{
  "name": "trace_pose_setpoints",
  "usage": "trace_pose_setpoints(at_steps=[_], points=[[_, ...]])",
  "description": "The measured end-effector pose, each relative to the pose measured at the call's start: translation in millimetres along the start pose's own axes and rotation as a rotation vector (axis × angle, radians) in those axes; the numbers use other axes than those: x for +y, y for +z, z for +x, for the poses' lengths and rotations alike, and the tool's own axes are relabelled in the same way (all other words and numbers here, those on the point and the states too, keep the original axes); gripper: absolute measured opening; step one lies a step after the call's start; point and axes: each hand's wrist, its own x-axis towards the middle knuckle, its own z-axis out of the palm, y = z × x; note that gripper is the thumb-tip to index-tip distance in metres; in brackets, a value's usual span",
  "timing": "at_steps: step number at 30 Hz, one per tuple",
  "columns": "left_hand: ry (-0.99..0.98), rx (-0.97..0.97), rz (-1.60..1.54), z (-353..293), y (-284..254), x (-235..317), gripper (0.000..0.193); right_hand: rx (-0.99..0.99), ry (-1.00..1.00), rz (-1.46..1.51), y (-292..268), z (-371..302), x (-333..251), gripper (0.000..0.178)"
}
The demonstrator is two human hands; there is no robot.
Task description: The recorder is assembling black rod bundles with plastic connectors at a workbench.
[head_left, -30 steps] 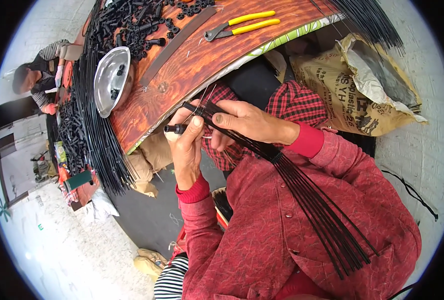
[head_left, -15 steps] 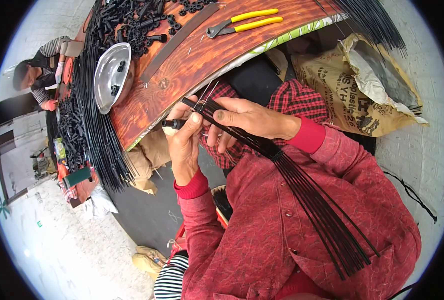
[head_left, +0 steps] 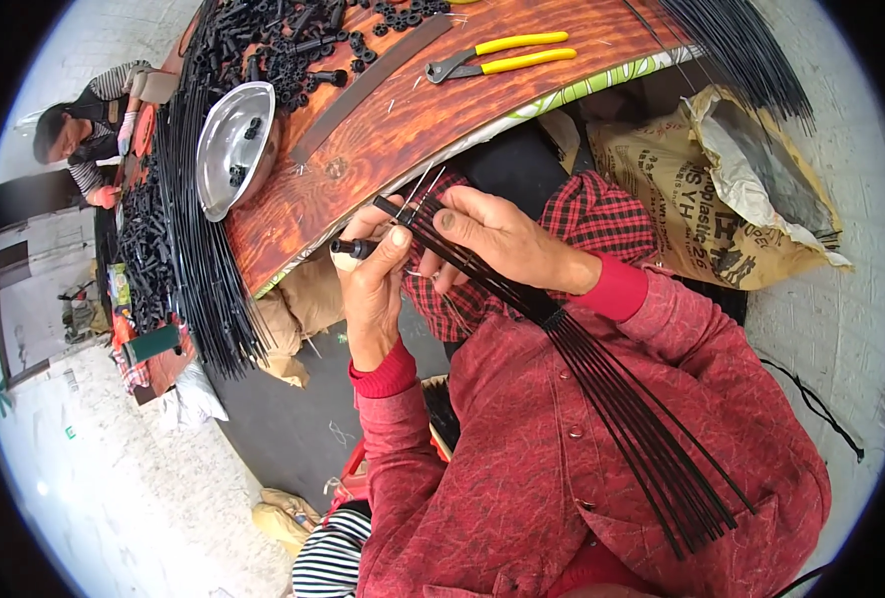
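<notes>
Both hands hold a bundle of thin black rods [head_left: 622, 419], which looks like a folded umbrella frame, slantwise over my lap. My left hand [head_left: 371, 299] is closed round its upper end, with thumb and fingertips by a thicker black stub [head_left: 388, 207]. A short black tube-like part [head_left: 353, 248] with a ringed end also sits in that hand; whether it joins the bundle is hidden. My right hand [head_left: 512, 241] wraps the rods just below, thumb on top and fingers beneath. Thin bare metal wires [head_left: 425, 183] stick out between the hands. The lower rod ends fan out across my red jacket.
On the wooden table [head_left: 363, 149] lie yellow-handled pliers [head_left: 502, 55], a dark flat strip [head_left: 373, 88], a metal bowl [head_left: 208, 149] and heaped black plastic parts [head_left: 253, 45]. Long black rods [head_left: 188, 249] hang over its left edge. An opened sack [head_left: 682, 189] stands right. A co-worker [head_left: 89, 130] sits far left.
The whole view has shifted slightly. My right thumb has moved a little up against the rods; both hands keep their grip.
</notes>
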Motion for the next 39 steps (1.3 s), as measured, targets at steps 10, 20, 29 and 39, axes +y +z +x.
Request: trace_pose_setpoints(at_steps=[10, 20, 29, 39], points=[[0.008, -0.002, 0.004, -3.6, -5.2, 0.4, 0.035, -0.047, 0.047, 0.047, 0.5, 0.9, -0.7, 0.034], [0.011, -0.052, -0.038, -4.1, 1.6, 2.7, 0.032, -0.098, 0.06, 0.108, -2.7, -2.2, -1.8, 0.032], [-0.048, -0.028, -0.033, -1.8, -0.9, 2.4, 0.029, -0.118, 0.092, 0.103, -9.6, 0.0, -3.7, 0.035], [-0.06, -0.054, 0.023, -0.4, 2.5, 7.0, 0.022, -0.103, 0.068, 0.193, -6.1, 2.5, 3.6, 0.035]])
